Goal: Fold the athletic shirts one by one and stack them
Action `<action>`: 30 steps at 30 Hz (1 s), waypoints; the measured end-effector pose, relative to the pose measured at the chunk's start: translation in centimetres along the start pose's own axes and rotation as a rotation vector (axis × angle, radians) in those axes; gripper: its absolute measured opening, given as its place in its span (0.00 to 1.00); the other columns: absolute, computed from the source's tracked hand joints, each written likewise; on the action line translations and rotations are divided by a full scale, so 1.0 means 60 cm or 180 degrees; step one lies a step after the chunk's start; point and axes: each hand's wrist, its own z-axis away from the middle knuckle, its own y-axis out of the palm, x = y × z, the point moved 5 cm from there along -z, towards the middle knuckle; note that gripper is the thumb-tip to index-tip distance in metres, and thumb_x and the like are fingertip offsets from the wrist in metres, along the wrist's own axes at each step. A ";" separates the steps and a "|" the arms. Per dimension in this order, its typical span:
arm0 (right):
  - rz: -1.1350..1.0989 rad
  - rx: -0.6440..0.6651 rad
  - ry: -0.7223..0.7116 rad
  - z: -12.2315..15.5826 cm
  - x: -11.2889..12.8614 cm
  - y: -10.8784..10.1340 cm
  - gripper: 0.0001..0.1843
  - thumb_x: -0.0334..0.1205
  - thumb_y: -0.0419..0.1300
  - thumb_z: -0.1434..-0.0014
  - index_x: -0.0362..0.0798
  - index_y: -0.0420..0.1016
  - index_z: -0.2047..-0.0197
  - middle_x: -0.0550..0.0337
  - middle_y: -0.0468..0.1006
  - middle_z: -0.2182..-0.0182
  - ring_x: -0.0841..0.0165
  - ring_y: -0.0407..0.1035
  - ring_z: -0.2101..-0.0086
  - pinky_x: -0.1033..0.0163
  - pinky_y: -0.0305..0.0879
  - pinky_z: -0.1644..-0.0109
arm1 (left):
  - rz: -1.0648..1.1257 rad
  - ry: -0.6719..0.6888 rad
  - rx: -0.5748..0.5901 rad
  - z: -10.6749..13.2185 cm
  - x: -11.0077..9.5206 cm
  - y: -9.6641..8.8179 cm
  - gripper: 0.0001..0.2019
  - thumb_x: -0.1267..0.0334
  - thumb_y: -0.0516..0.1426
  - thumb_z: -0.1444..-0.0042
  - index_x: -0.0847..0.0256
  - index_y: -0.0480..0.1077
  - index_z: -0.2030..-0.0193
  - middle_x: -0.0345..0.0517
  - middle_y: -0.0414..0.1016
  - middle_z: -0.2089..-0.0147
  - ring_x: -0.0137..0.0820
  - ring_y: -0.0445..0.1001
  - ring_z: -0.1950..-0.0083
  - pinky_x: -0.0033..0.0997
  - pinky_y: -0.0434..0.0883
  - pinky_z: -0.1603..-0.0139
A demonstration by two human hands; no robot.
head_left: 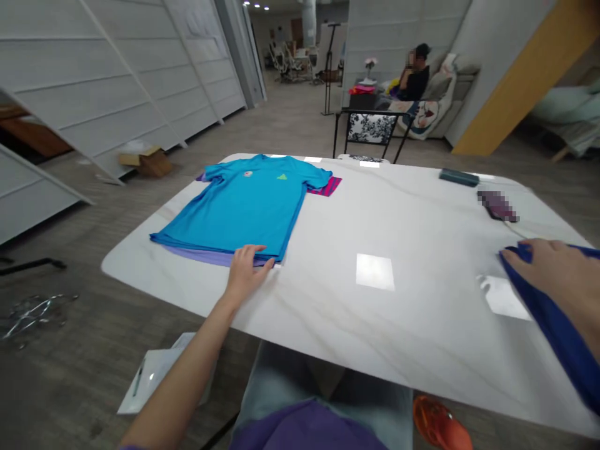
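A bright blue T-shirt (248, 206) lies spread out on the white table (328, 300), its collar toward the far edge. Under its hem shows a strip of lavender cloth (201, 254), and a pink striped piece (332, 186) pokes out below one sleeve. My left hand (246, 272) rests at the shirt's near right corner, thumb and fingers apart, touching the hem. At the right edge my right hand (553, 275) is closed on a dark blue cloth (546, 319) that hangs toward me and runs out of view. Some of its fingers are hidden.
On the table's far right lie a dark case (459, 177) and a blurred-out phone-like object (497, 205). A chair (372, 128) stands beyond the far edge. Farther back a person (415, 78) sits on a sofa. Papers with a pen (150, 375) are below left.
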 end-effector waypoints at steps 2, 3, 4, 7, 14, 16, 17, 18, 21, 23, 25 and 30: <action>0.0160 0.0170 -0.0086 -0.024 0.012 0.039 0.27 0.75 0.60 0.33 0.64 0.87 0.52 0.35 0.88 0.48 0.44 0.84 0.48 0.37 0.74 0.48 | -0.0095 0.0124 0.0015 -0.012 0.010 0.007 0.21 0.45 0.63 0.30 0.52 0.79 0.37 0.58 0.82 0.33 0.56 0.75 0.29 0.60 0.69 0.25; 0.0292 0.0317 -0.0102 -0.040 0.012 0.063 0.25 0.73 0.61 0.33 0.65 0.87 0.53 0.37 0.89 0.51 0.44 0.84 0.50 0.37 0.75 0.49 | -0.0118 0.0205 0.0044 -0.017 0.011 0.013 0.21 0.45 0.64 0.29 0.51 0.80 0.36 0.57 0.82 0.33 0.55 0.75 0.29 0.60 0.68 0.25; 0.0449 0.0503 -0.0090 -0.060 0.014 0.091 0.23 0.71 0.61 0.33 0.64 0.86 0.54 0.39 0.90 0.53 0.44 0.85 0.53 0.38 0.75 0.50 | -0.0122 0.0291 0.0084 -0.021 0.012 0.020 0.21 0.46 0.64 0.29 0.51 0.80 0.36 0.57 0.81 0.33 0.55 0.75 0.29 0.60 0.68 0.26; 0.0850 0.1015 -0.0128 -0.137 0.058 0.200 0.18 0.63 0.61 0.31 0.62 0.85 0.53 0.45 0.90 0.53 0.46 0.84 0.55 0.40 0.76 0.50 | -0.0069 0.0434 0.0159 -0.028 0.017 0.033 0.20 0.47 0.65 0.28 0.47 0.81 0.34 0.56 0.81 0.32 0.55 0.75 0.30 0.60 0.68 0.28; 0.0526 0.0953 -0.0714 -0.367 0.343 0.477 0.26 0.55 0.59 0.25 0.53 0.80 0.32 0.46 0.83 0.37 0.51 0.79 0.42 0.44 0.77 0.36 | 0.0073 0.0340 0.0007 -0.039 0.034 0.034 0.12 0.49 0.63 0.24 0.42 0.85 0.42 0.53 0.84 0.39 0.54 0.78 0.36 0.63 0.69 0.37; 0.0383 0.0862 -0.0600 -0.411 0.391 0.531 0.32 0.57 0.64 0.27 0.52 0.77 0.27 0.43 0.76 0.30 0.50 0.77 0.39 0.44 0.77 0.33 | 0.0098 0.0334 0.0000 -0.041 0.036 0.035 0.09 0.52 0.63 0.24 0.42 0.86 0.46 0.51 0.84 0.40 0.52 0.78 0.37 0.61 0.68 0.38; 0.0331 0.0843 -0.0523 -0.428 0.405 0.552 0.33 0.56 0.65 0.28 0.52 0.76 0.26 0.42 0.74 0.28 0.50 0.77 0.39 0.44 0.77 0.32 | 0.0117 0.0306 -0.0009 -0.042 0.037 0.036 0.08 0.53 0.64 0.24 0.42 0.86 0.46 0.50 0.84 0.41 0.51 0.78 0.37 0.60 0.68 0.38; 0.0289 0.0845 -0.0450 -0.442 0.414 0.571 0.32 0.55 0.66 0.29 0.53 0.77 0.27 0.42 0.74 0.28 0.50 0.77 0.39 0.44 0.77 0.31 | 0.0139 0.0261 -0.0024 -0.043 0.039 0.037 0.07 0.53 0.65 0.25 0.43 0.86 0.46 0.49 0.84 0.41 0.51 0.77 0.37 0.59 0.67 0.38; 0.0178 0.0812 -0.0273 -0.470 0.417 0.603 0.24 0.50 0.64 0.26 0.54 0.83 0.32 0.45 0.81 0.35 0.49 0.78 0.40 0.42 0.76 0.30 | 0.0217 0.0151 -0.0050 -0.043 0.044 0.038 0.09 0.52 0.68 0.27 0.43 0.85 0.43 0.47 0.85 0.42 0.49 0.78 0.38 0.56 0.66 0.40; 0.0062 0.0646 -0.0177 -0.482 0.409 0.605 0.21 0.49 0.61 0.25 0.55 0.84 0.34 0.47 0.85 0.40 0.47 0.78 0.39 0.40 0.74 0.29 | 0.0275 0.0132 -0.0016 -0.043 0.046 0.039 0.07 0.53 0.67 0.25 0.42 0.85 0.44 0.46 0.85 0.45 0.46 0.78 0.42 0.55 0.65 0.42; -0.0108 0.0477 -0.0098 -0.487 0.400 0.599 0.21 0.48 0.60 0.24 0.55 0.84 0.34 0.48 0.88 0.42 0.48 0.79 0.40 0.41 0.74 0.30 | 0.0366 0.0109 0.0001 -0.044 0.049 0.038 0.05 0.56 0.65 0.24 0.42 0.86 0.48 0.44 0.85 0.47 0.44 0.79 0.45 0.54 0.64 0.43; -0.0917 0.0570 0.0003 -0.481 0.390 0.587 0.21 0.42 0.55 0.24 0.50 0.80 0.34 0.53 0.91 0.51 0.56 0.83 0.51 0.47 0.78 0.35 | 0.0818 -0.0136 -0.0253 -0.043 0.061 0.024 0.05 0.52 0.69 0.26 0.42 0.88 0.53 0.44 0.86 0.45 0.46 0.79 0.41 0.55 0.63 0.40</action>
